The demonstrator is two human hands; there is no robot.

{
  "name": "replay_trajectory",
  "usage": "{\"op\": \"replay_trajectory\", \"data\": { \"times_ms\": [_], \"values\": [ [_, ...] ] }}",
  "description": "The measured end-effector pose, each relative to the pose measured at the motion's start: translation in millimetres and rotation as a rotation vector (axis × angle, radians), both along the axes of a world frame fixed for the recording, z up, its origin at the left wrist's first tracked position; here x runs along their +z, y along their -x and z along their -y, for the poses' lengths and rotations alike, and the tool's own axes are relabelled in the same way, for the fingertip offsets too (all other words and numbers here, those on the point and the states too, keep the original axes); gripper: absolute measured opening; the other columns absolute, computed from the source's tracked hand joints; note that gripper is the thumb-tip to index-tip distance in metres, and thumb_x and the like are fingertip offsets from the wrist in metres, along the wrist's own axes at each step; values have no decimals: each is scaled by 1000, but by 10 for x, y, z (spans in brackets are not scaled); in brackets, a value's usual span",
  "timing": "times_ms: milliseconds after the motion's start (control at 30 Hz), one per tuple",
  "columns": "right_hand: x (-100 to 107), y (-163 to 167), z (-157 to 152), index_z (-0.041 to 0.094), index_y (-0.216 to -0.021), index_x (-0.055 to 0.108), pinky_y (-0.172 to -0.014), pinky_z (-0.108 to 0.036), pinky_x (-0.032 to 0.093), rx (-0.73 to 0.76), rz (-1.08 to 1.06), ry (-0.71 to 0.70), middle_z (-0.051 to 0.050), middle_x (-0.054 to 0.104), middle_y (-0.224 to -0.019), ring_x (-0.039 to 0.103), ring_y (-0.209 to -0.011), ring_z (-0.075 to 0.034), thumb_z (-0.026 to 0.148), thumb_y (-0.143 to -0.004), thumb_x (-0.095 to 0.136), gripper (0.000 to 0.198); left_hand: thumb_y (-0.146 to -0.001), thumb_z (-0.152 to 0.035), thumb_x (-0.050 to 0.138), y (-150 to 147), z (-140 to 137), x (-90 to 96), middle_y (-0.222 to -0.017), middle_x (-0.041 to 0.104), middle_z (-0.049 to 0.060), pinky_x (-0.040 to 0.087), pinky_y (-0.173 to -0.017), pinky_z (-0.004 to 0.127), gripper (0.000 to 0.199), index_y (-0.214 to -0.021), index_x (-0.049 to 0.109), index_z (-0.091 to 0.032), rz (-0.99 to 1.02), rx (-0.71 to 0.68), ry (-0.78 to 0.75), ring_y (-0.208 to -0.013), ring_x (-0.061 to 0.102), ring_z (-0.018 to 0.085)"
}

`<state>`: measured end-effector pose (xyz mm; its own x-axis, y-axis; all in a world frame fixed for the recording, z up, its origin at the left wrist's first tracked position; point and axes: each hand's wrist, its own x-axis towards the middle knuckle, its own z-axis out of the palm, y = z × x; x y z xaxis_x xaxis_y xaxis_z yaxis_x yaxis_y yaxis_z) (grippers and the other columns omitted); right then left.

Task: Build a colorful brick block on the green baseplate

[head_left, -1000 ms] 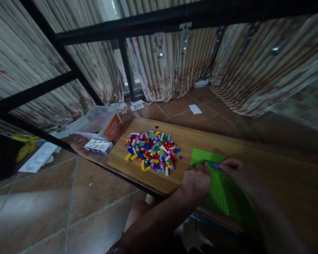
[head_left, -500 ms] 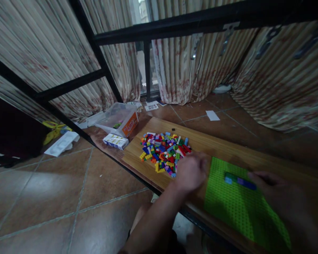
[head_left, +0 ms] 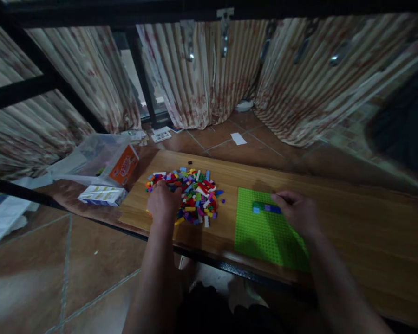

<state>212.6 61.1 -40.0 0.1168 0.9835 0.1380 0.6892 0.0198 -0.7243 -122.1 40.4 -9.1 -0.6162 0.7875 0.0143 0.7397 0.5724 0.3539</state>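
Observation:
My left hand (head_left: pixel 163 202) reaches over the left side of a heap of loose toy bricks (head_left: pixel 191 197) in many colours. Its thumb and fingers are apart, pointing down, with the tips partly hidden among the bricks. A green baseplate (head_left: pixel 254 236) lies to the right of the heap. On its upper part sits a short row of bricks: a light blue brick (head_left: pixel 256 210), a purple brick (head_left: pixel 267 208) and a dark blue brick (head_left: pixel 275 209), with dark green behind them. My right hand (head_left: pixel 297 212) hovers at the row's right end, thumb and fingers pinched together; whatever they hold is hidden.
A wooden board (head_left: pixel 351 222) carries the heap and baseplate. Beyond its left end are a clear plastic bin (head_left: pixel 87 160) with an orange label and a small white box (head_left: pixel 102 195). A black metal frame and striped curtains (head_left: pixel 202 83) stand behind. White paper (head_left: pixel 238 138) lies on the tiled floor.
The view has swung right. My left hand has moved left, from the heap's right edge to its left side, and its fingers have spread. My right hand stays by the brick row, still pinched.

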Motion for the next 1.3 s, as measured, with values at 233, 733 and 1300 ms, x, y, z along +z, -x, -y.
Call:
{"op": "replay_trajectory", "data": {
  "times_ms": [233, 733, 1300],
  "values": [
    [46, -62, -4, 22, -73, 69, -62, -30, 49, -95, -54, -64, -3, 72, -71, 65, -66, -19, 47, -78, 61, 27, -76, -44, 64, -1, -9, 65, -109, 70, 16, 51, -85, 46, 42, -110, 63, -19, -14, -6, 27, -104, 64, 36],
    [65, -54, -25, 19, -70, 68, -59, -28, 43, -64, -218, -95, -2, 67, -65, 58, -60, -16, 42, -78, 63, 25, -73, -35, 68, -190, 41, 123, -89, 71, 5, 54, -78, 32, 38, -105, 67, -16, 478, -315, -434, -81, 67, 19],
    [120, 1, 9, 18, -75, 70, -62, -28, 43, -30, -259, -50, -2, 69, -69, 60, -62, -15, 39, -78, 62, 22, -78, -12, 65, -1555, 65, -290, -96, 71, 4, 54, -82, 29, 32, -108, 62, -19, 637, -910, -103, -87, 68, 16]
  ]
}}
